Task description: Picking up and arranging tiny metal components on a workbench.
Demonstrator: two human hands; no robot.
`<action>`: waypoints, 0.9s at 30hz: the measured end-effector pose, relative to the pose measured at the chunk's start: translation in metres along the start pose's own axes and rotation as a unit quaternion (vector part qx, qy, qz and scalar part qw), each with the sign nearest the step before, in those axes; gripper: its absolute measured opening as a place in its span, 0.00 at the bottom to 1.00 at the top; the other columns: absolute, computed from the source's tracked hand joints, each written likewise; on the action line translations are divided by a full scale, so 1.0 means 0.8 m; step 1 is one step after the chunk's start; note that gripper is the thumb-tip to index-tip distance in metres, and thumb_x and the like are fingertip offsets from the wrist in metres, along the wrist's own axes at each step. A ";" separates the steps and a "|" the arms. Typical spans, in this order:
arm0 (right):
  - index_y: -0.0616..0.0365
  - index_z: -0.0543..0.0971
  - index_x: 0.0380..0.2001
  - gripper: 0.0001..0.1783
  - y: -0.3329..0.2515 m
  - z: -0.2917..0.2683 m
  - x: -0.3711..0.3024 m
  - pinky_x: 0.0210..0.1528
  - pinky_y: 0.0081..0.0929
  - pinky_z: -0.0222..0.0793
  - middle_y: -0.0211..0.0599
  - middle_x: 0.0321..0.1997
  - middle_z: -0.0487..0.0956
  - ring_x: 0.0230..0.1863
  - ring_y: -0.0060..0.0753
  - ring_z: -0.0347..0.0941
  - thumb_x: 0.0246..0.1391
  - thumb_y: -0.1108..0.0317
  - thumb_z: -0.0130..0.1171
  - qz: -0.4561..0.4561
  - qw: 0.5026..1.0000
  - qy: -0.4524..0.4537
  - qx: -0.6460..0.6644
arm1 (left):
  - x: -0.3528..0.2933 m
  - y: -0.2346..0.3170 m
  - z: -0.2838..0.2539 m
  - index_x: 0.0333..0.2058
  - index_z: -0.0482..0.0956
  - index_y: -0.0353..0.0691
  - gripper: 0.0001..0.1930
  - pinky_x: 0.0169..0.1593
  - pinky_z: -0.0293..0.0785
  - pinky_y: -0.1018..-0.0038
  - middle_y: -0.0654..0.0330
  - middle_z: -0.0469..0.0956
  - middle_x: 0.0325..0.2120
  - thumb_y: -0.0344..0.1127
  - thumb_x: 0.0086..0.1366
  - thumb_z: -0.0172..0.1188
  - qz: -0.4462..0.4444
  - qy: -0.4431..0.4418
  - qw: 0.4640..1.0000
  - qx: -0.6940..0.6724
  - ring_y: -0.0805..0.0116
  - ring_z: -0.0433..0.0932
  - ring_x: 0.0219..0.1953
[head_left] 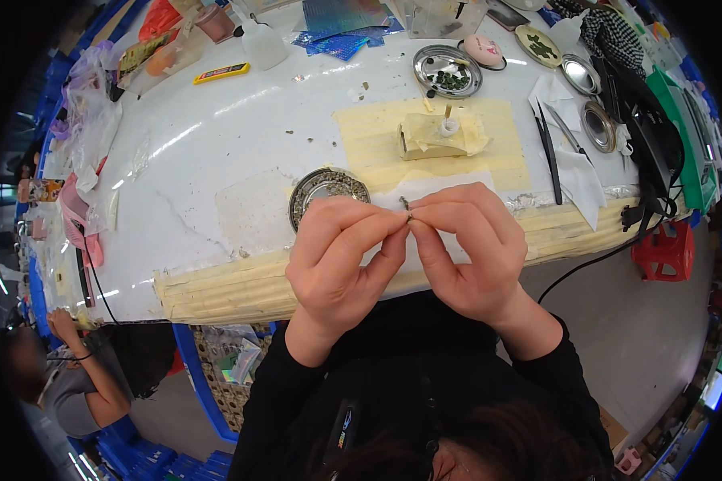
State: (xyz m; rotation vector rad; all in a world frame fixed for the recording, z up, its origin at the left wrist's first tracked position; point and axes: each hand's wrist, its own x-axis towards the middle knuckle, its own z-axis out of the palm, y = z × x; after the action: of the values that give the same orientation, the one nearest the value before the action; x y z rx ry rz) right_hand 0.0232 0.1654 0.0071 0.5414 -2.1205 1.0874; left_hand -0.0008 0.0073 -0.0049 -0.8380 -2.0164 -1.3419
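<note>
A tiny dark metal piece [406, 206] is pinched between the fingertips of the left hand [341, 256] and right hand [469, 244], above the white worktop [208, 144] near a round silver tray [326, 187].

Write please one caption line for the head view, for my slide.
Both hands, left hand and right hand, pinch a tiny part together above a white worktable.

The tiny piece [406, 206] pinched between both hands' fingertips is too small to identify.
</note>
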 end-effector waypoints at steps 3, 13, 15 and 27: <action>0.62 0.76 0.31 0.06 0.003 -0.001 -0.001 0.32 0.26 0.70 0.37 0.29 0.78 0.29 0.33 0.75 0.51 0.78 0.64 0.012 1.000 -0.017 0.011 | -0.003 -0.002 0.000 0.34 0.83 0.36 0.14 0.33 0.72 0.73 0.59 0.79 0.29 0.17 0.46 0.70 0.012 -0.001 1.000 0.020 0.65 0.77 0.31; 0.63 0.74 0.37 0.07 -0.005 -0.014 -0.004 0.39 0.19 0.73 0.30 0.31 0.78 0.34 0.18 0.75 0.65 0.70 0.55 0.421 0.721 -0.122 0.537 | 0.001 -0.007 -0.013 0.33 0.84 0.36 0.13 0.33 0.72 0.73 0.60 0.79 0.28 0.18 0.46 0.70 -0.078 -0.044 0.976 -0.199 0.66 0.77 0.30; 0.63 0.75 0.37 0.06 -0.013 -0.012 -0.006 0.38 0.20 0.74 0.31 0.31 0.78 0.34 0.19 0.76 0.64 0.71 0.56 0.401 0.777 -0.079 0.479 | 0.002 -0.005 -0.008 0.33 0.84 0.36 0.13 0.33 0.72 0.73 0.59 0.79 0.27 0.17 0.46 0.69 -0.040 -0.029 0.990 -0.131 0.65 0.77 0.29; 0.64 0.75 0.41 0.07 -0.007 -0.008 -0.009 0.39 0.20 0.76 0.35 0.35 0.81 0.34 0.21 0.78 0.64 0.71 0.57 0.390 0.772 -0.063 0.498 | 0.000 -0.003 -0.003 0.32 0.84 0.36 0.13 0.33 0.72 0.73 0.60 0.79 0.27 0.17 0.45 0.70 -0.024 -0.006 0.996 -0.086 0.65 0.77 0.29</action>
State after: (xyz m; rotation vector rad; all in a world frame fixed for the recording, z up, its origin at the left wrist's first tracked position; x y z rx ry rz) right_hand 0.0341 0.1681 0.0072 0.1276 -1.7044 2.7648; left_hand -0.0021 0.0045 -0.0057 -0.8792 -1.9619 -1.5573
